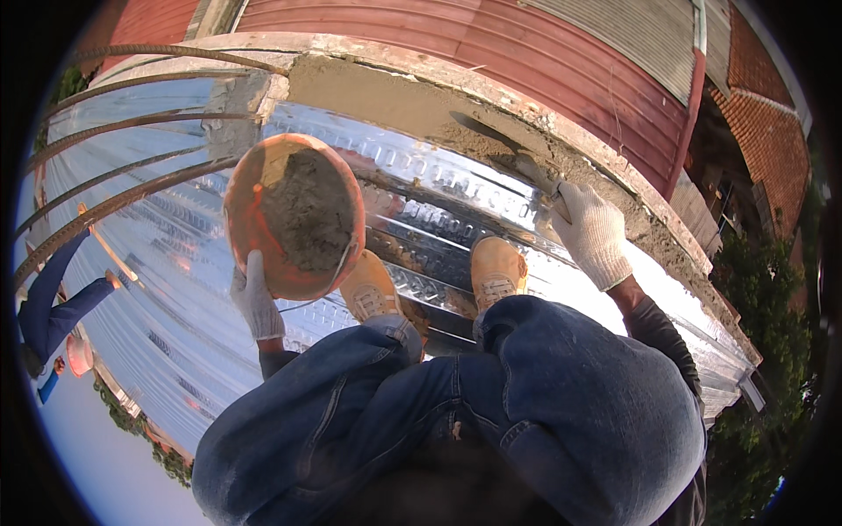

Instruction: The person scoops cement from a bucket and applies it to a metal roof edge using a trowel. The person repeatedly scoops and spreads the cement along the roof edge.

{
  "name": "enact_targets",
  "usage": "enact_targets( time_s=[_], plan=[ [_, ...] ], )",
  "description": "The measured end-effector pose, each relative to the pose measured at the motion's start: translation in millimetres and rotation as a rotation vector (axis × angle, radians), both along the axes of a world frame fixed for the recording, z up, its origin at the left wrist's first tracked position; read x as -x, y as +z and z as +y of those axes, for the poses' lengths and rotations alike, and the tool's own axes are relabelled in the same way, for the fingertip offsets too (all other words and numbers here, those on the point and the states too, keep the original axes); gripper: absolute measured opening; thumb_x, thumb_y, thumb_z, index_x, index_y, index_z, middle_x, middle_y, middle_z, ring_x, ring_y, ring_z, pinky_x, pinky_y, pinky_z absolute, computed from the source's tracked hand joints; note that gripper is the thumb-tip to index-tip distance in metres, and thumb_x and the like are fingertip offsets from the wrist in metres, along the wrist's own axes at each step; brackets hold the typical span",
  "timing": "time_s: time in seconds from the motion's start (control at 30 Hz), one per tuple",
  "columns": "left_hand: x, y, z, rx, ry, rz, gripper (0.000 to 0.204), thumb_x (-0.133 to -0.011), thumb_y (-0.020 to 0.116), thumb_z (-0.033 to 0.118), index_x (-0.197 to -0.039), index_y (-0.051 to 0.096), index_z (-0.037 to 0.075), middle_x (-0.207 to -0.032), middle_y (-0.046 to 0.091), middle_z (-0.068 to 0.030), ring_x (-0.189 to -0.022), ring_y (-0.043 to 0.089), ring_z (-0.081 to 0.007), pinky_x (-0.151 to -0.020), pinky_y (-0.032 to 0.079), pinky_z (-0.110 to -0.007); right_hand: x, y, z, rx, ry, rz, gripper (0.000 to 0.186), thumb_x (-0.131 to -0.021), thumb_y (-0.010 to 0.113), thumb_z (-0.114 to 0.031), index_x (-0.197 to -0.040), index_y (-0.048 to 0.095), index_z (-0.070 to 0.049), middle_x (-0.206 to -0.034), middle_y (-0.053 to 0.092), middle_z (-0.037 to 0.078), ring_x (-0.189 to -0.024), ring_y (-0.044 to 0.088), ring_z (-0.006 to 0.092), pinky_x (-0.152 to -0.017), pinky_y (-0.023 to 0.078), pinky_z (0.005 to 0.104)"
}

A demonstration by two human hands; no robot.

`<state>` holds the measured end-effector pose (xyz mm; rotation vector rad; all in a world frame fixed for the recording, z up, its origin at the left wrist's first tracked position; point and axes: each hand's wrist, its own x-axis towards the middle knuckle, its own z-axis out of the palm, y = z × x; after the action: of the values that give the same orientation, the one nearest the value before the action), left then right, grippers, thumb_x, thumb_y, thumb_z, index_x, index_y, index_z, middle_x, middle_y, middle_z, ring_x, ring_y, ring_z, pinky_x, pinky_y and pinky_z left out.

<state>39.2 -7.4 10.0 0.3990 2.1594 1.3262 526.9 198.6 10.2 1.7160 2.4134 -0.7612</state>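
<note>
My left hand (258,298), in a white knit glove, grips an orange bucket (248,210) at its lower left side; grey wet mortar (311,215) lies inside it. My gloved right hand (588,230) is closed on a trowel (535,174) at a strip of wet mortar (368,92) along the ledge at the top. The trowel's blade is partly in shadow, its edges hard to make out. My tan boots (495,267) stand on shiny ribbed metal sheeting (149,280) below that strip, with my knees bent in blue jeans.
Several rusty rebar rods (140,184) reach in from the upper left to a concrete block (230,118). A co-worker's legs (57,307) show at the far left. Red corrugated panels (526,53) and a tiled roof (763,149) lie beyond the ledge; trees (754,333) border the right.
</note>
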Motion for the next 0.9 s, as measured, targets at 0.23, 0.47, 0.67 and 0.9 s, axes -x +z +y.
enact_targets(
  time_s=[0.23, 0.47, 0.67, 0.9],
  plan=[
    [5.1, -3.6, -2.4, 0.027, -0.013, -0.011, 0.044, -0.111, 0.077, 0.023, -0.146, 0.072, -0.005, -0.127, 0.076, -0.0047, -0.108, 0.070, -0.0135, -0.093, 0.058, -0.032, -16.4, -14.5, -33.1, 0.128, 0.028, -0.100, 0.019, -0.100, 0.072, -0.021, -0.110, 0.069, -0.005, -0.098, 0.070, 0.020, -0.089, 0.073, 0.0429, -0.079, 0.058, 0.0549],
    [-3.5, 1.2, 2.0, -0.007, -0.012, -0.010, 0.043, -0.112, 0.076, 0.024, -0.143, 0.072, -0.005, -0.131, 0.075, -0.0053, -0.111, 0.069, -0.0144, -0.095, 0.057, -0.032, -26.4, 0.3, -26.3, 0.087, -0.024, 0.050, 0.017, -0.100, 0.071, -0.019, -0.107, 0.067, -0.005, -0.095, 0.068, 0.019, -0.087, 0.072, 0.0416, -0.078, 0.057, 0.0536],
    [2.9, -5.2, -2.4, -0.014, 0.010, -0.009, 0.041, -0.111, 0.077, 0.023, -0.142, 0.073, -0.004, -0.130, 0.075, -0.0054, -0.111, 0.069, -0.0141, -0.095, 0.057, -0.031, -20.1, 7.5, -31.4, 0.129, 0.015, 0.029, 0.016, -0.099, 0.071, -0.019, -0.106, 0.067, -0.005, -0.095, 0.068, 0.019, -0.087, 0.072, 0.0408, -0.078, 0.057, 0.0529],
    [2.7, -1.1, -1.9, 0.017, -0.001, -0.012, 0.039, -0.111, 0.077, 0.023, -0.139, 0.075, -0.005, -0.126, 0.076, -0.0055, -0.109, 0.068, -0.0128, -0.093, 0.056, -0.030, -14.2, -4.7, -23.8, 0.081, 0.003, 0.038, 0.021, -0.100, 0.073, -0.022, -0.114, 0.069, -0.007, -0.097, 0.070, 0.019, -0.088, 0.073, 0.0410, -0.077, 0.057, 0.0530]
  ],
)
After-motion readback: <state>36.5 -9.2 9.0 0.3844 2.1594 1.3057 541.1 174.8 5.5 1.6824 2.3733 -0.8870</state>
